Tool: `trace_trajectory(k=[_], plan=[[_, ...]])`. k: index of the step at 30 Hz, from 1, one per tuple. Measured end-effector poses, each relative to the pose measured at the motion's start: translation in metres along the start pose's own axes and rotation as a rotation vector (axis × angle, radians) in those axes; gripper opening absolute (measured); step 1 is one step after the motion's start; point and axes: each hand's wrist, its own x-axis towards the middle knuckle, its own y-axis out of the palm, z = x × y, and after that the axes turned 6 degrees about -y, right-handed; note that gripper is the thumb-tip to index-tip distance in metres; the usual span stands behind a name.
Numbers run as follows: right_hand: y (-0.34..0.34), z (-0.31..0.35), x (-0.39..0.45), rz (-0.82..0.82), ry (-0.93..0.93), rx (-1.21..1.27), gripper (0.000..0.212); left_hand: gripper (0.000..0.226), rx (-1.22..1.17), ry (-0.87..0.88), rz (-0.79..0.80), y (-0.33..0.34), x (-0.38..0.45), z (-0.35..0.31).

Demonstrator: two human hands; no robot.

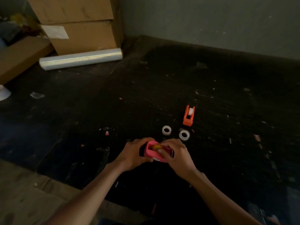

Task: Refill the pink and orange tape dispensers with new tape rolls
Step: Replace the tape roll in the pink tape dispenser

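Observation:
The pink tape dispenser [151,153] is held low over the dark work surface [219,98]. My left hand [132,154] grips its left end. My right hand [176,154] covers its right end, fingers on a yellowish tape roll [156,146] sitting in the dispenser's well. Beyond my hands lie two clear tape rolls, one on the left [166,130] and one on the right [184,134], both flat. The orange tape dispenser [188,115] stands farther back with a white roll in it.
A long roll of clear stretch film [81,58] lies at the back left in front of stacked cardboard boxes [78,25]. A flat cardboard piece [19,57] lies at far left. Small scraps litter the surface. A grey wall [211,21] closes the back.

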Motion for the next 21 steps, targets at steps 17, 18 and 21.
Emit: trace_trajectory(k=[17, 18, 21], plan=[[-0.005, -0.001, -0.003, -0.241, 0.560, 0.924, 0.036, 0.060, -0.121, -0.018, -0.267, -0.004, -0.019, -0.017], [-0.004, 0.001, -0.003, -0.217, 0.551, 0.955, 0.046, 0.050, -0.182, 0.010, -0.260, 0.002, -0.023, -0.027], [0.002, 0.005, -0.006, -0.185, 0.522, 1.031, 0.062, 0.035, -0.284, 0.048, -0.197, 0.021, -0.028, -0.046]])
